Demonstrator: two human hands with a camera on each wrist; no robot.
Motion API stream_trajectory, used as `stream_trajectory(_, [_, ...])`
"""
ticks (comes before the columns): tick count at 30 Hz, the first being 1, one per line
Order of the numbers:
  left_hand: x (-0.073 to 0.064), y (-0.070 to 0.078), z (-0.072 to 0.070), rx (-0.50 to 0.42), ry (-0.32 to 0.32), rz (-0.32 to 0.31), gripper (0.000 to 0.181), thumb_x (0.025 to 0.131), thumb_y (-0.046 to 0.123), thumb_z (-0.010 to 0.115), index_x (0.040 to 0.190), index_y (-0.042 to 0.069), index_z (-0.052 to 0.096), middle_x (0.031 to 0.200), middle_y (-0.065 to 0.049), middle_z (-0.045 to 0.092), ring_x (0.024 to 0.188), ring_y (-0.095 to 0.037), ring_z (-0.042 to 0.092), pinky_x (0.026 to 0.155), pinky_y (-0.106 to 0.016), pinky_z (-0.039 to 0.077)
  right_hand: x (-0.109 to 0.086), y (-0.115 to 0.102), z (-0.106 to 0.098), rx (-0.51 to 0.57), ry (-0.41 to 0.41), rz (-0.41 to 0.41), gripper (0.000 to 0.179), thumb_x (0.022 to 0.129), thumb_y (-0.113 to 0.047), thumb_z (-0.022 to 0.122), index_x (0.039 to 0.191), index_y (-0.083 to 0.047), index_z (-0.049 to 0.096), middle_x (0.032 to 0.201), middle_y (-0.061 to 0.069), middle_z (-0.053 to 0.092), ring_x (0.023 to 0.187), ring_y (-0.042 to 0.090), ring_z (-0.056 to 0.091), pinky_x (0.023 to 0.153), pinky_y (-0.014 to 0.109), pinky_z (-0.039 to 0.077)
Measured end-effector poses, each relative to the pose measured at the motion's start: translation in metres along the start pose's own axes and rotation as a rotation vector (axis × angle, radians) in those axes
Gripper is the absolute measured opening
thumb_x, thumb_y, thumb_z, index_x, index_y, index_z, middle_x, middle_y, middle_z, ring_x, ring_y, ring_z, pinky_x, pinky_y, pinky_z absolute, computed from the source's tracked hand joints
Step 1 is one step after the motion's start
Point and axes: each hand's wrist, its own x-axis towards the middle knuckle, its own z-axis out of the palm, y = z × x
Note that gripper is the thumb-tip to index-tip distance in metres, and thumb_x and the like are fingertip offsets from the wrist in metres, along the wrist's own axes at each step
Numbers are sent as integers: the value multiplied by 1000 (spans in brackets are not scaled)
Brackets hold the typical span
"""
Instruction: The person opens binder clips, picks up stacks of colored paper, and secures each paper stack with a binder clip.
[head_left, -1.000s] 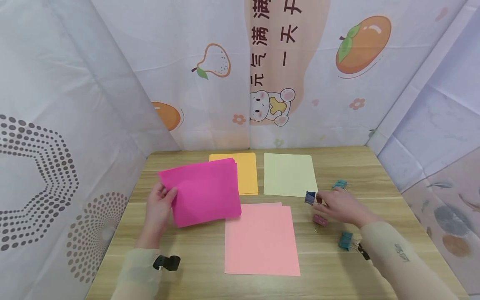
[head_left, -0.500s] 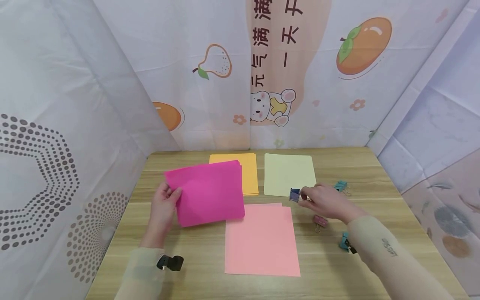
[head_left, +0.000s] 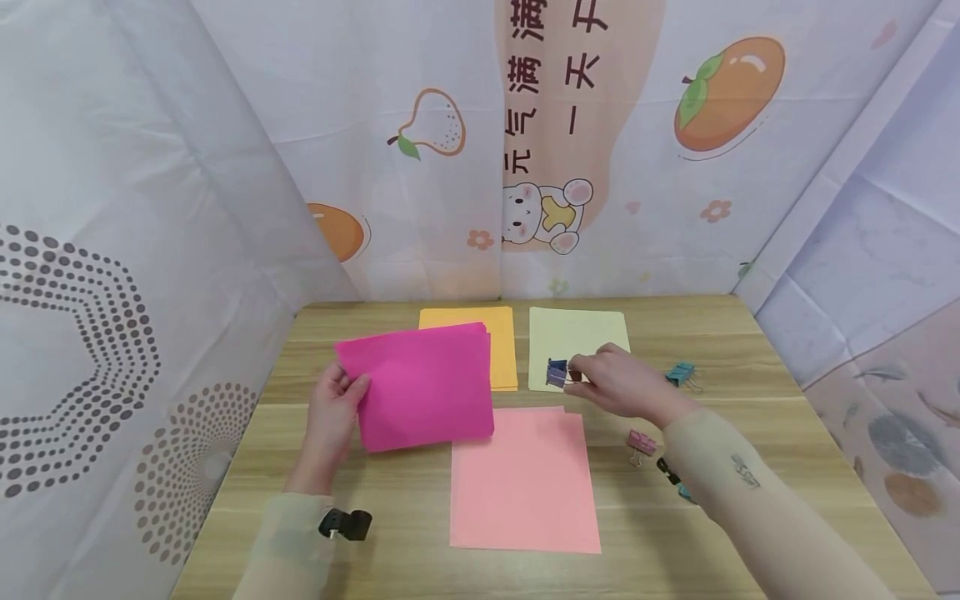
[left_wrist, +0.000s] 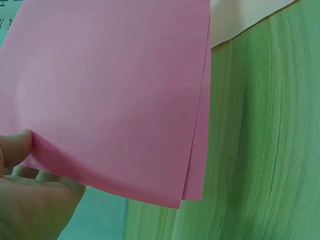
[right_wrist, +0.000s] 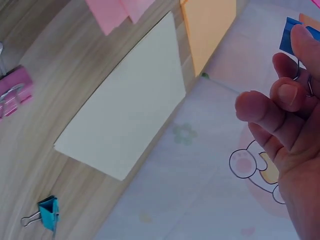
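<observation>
On the near part of the wood-grained worktop (head_left: 401, 562) lies a stack of light pink sheets (head_left: 525, 500), slightly fanned at its far edge. To its right, a teal binder clip (head_left: 686, 493) is partly hidden by the right sleeve (head_left: 750, 508), with a pink binder clip (head_left: 642, 443) a little farther off. Past the stack's far left corner, the left hand (head_left: 335, 408) grips a few magenta sheets (head_left: 427, 387) by their left edge, thumb on the upper face; the sheets are raised and tilted, their edges not quite lined up. The right hand (head_left: 615, 379) pinches a blue binder clip (head_left: 557, 372) by its wire handles, the clip's body pointing left, near the magenta sheets but apart from them. Beyond lie pale green sheets (head_left: 577, 333), with a second teal clip (head_left: 681, 373) to their right, and yellow-orange sheets (head_left: 504, 350), partly hidden behind the magenta ones. At the back hangs a white curtain (head_left: 420, 225) printed with fruit.
</observation>
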Motion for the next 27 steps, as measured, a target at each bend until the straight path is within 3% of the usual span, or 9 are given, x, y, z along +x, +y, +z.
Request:
stream_trajectory(5, [-1,1,0,1,2,-15,27,106,6,52,133,1,52,109,3,68,98,-6,62,85,-19,53,13,-7,-6,8,21,-40,16,97,-25,70,91,-11,66,74,-8,64,66,12,56,89,47,51])
stream_trajectory(9, [-1,1,1,-7,0,-24,28,106,5,52,133,1,52,112,1,68,100,-7,62,87,-19,52,23,-13,-8,26,46,-73,17,96,-24,72,87,-11,64,69,-8,61,58,7,47,74,38,51])
stream_trajectory(14, [-1,2,4,-10,-14,-22,31,105,4,52,136,1,51,118,-6,67,101,-7,62,88,-20,52,34,-22,-11,79,27,-54,19,95,-24,73,85,-11,64,66,-9,59,55,5,43,59,27,42])
stream_trajectory(21, [-2,3,6,-15,-19,-33,31,105,3,51,136,0,50,118,-6,66,102,-7,62,89,-19,52,44,-31,-11,124,-34,-10,20,96,-26,72,86,-11,64,66,-8,56,56,7,43,56,26,39])
stream_trajectory(27, [-3,3,7,-10,-28,-36,30,106,4,51,136,0,51,117,-6,66,102,-8,61,89,-19,52,48,-34,-9,135,-82,25,19,96,-27,71,89,-11,65,70,-7,60,59,8,47,60,28,43])
